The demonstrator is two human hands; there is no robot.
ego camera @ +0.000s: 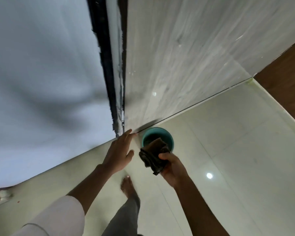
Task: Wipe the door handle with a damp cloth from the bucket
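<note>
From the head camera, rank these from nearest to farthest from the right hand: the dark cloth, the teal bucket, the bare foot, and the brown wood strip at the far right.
1. Dark cloth: held in the right hand.
2. Teal bucket: just beyond the hand, against the wall.
3. Bare foot: on the floor, to the hand's lower left.
4. Brown wood strip: far right, past the tiles.

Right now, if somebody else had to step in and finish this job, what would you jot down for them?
Right hand: shut on the dark cloth, held just above the teal bucket, which stands on the floor tiles by the wall.
Left hand: open, empty, fingers spread, reaching toward the foot of the wall.
Done: cloth is out of the bucket; whether it is damp cannot be told.
Left: find the door handle, not in view, and wipe it.
</note>
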